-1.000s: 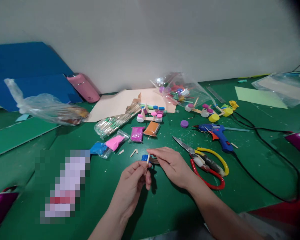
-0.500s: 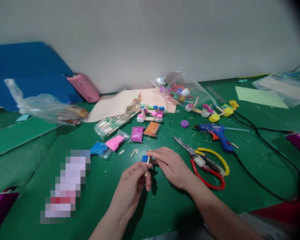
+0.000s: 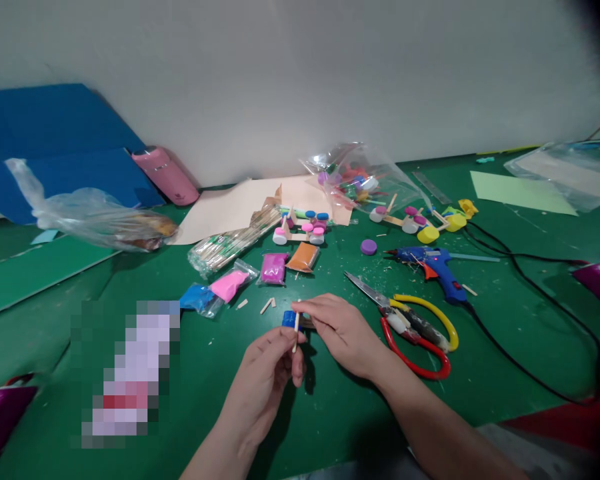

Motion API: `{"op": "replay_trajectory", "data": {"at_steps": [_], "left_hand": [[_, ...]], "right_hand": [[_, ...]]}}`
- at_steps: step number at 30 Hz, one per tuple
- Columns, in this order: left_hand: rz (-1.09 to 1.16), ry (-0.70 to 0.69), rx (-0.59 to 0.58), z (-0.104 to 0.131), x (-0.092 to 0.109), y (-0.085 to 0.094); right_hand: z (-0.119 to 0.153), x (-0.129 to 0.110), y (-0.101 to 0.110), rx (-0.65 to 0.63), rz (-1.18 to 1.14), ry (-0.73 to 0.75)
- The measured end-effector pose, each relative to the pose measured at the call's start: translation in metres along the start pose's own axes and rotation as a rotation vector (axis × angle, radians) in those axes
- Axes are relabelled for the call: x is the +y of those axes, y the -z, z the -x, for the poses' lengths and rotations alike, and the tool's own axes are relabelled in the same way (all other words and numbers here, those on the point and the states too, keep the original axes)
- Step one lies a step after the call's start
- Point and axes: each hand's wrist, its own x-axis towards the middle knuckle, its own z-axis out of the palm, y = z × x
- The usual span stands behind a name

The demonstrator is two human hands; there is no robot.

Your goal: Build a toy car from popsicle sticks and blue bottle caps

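My left hand point(image 3: 267, 360) pinches the lower part of a short pale wooden stick point(image 3: 297, 325) between thumb and forefinger. The stick points upward, slightly tilted. Coming in from the right, my right hand point(image 3: 341, 331) has its fingers together, with the fingertips at the stick's top end. Behind the stick shows a blue bottle cap point(image 3: 289, 319). A brownish strip point(image 3: 307, 323) runs from near the cap under my right fingers, mostly hidden. I cannot tell whether it is joined to the cap. Small wood offcuts point(image 3: 269, 305) lie just beyond my left hand.
Large scissors point(image 3: 415, 327) lie right of my right hand, and behind them a blue glue gun point(image 3: 433, 263) with a black cord. Clay packets point(image 3: 273, 268), bundled skewers point(image 3: 230, 240), small wheeled models point(image 3: 303, 228) and a purple cap point(image 3: 369, 247) sit farther back.
My left fingers have shifted very slightly around the stick, and slightly more of the blue cap shows. My right hand stays almost still.
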Motion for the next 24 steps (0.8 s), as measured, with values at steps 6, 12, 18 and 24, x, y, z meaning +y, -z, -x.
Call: {"op": "replay_trajectory", "data": {"at_steps": [6, 12, 18, 24], "left_hand": [[0.025, 0.0, 0.02, 0.0015, -0.0002, -0.0002], [0.036, -0.008, 0.015, 0.0006, 0.0017, 0.0005], [0.039, -0.015, -0.005, 0.0001, 0.0019, 0.0051], [0.029, -0.027, 0.016, 0.002, 0.0036, 0.0033]], "right_hand": [[0.0003, -0.0009, 0.0008, 0.007, 0.005, -0.003], [0.0011, -0.0001, 0.0012, 0.028, 0.004, -0.044], [0.0026, 0.0029, 0.0015, 0.067, -0.005, -0.088], [0.003, 0.0019, 0.0054, 0.071, 0.057, -0.115]]}}
